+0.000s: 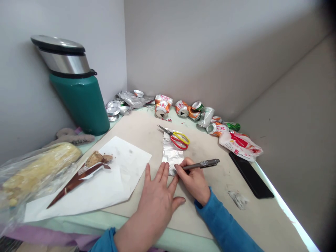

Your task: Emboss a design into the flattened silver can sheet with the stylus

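Qty: 2 hands [157, 196], 1 pen [203, 163], 1 pr scissors [171, 133], 1 foil strip [171, 154], 1 phone [250, 175], 1 btl [78, 99]; cans [162, 102] 5+, overlapping, exact no. unclear.

Plain grey walls [183, 45] meeting in corner [125, 45] behind bench [118, 218]; pale green cover, beige sheet [262, 224] over it; bright light strip [292, 217] along right edge.

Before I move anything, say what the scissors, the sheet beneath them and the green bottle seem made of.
Scissors: thin, dark blades, apparently metal; smooth red and yellow handles, probably plastic.
Sheet: likely thin aluminium, silvery and creased.
Bottle: satin green body, perhaps coated metal or plastic; its shiny silver collar looks like steel.
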Available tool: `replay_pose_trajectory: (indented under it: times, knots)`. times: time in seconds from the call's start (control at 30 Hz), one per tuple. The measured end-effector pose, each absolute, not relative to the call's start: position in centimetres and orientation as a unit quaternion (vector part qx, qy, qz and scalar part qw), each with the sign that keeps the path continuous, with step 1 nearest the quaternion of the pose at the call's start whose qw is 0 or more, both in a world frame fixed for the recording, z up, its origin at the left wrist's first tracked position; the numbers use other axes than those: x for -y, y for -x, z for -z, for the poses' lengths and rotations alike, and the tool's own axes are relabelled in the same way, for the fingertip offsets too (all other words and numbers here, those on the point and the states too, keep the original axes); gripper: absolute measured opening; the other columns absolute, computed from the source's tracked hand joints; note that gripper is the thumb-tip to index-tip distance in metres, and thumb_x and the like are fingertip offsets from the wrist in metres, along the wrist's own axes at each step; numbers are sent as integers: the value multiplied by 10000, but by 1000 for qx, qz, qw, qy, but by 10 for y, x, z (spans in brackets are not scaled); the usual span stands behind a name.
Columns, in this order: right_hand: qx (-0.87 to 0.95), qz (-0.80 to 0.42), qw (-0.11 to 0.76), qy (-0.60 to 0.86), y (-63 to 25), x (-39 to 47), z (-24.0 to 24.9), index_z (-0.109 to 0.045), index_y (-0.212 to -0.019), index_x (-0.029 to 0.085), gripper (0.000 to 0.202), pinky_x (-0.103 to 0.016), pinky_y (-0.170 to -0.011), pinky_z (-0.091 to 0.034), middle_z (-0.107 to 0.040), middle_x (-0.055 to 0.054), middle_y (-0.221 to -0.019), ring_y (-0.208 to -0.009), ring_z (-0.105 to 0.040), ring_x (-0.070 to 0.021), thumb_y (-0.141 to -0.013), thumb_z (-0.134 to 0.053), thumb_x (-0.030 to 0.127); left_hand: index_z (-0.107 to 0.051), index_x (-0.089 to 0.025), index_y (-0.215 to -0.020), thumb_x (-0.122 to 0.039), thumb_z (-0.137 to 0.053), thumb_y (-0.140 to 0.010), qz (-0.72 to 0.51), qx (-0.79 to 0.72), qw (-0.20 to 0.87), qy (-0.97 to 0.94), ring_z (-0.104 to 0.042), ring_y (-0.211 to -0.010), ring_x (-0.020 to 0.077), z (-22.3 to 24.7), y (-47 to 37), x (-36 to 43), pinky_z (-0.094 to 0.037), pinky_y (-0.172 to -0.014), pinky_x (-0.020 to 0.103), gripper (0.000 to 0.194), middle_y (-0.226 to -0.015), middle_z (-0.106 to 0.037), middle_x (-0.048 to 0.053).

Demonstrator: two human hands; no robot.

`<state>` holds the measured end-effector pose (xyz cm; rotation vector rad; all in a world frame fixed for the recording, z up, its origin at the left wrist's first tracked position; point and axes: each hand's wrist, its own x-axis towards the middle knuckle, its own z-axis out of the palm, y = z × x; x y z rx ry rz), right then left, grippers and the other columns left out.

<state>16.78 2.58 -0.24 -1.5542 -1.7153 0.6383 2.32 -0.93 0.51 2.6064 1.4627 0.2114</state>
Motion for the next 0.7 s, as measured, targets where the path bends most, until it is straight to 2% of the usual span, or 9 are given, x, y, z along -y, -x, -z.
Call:
replay_pose_trajectory:
  times: [0.23, 0.7]
  knots:
    - [615, -266, 442, 596, -170, -27, 6, -455, -633, 211, 261, -243, -535, -357, -446, 57, -540, -530, -439, -122, -842, -548, 335, -459, -214, -1336, -587, -380, -877, -72, -486, 76, -867, -218, -1373, 317, -5, -23, 9, -91, -1038, 680, 597, -1442, -300, 232]
    - [665, -216, 371, 612, -169, -25, 7, -486, -643, 210, 238, -248, -553, -357, -482, 45, -540, -539, -465, -132, -842, -531, 332, -435, -207, -1352, -578, -396, -875, -79, -488, 71, -866, -241, -1366, 321, -3, -24, 9, -90, -1039, 682, 606, -1437, -311, 234]
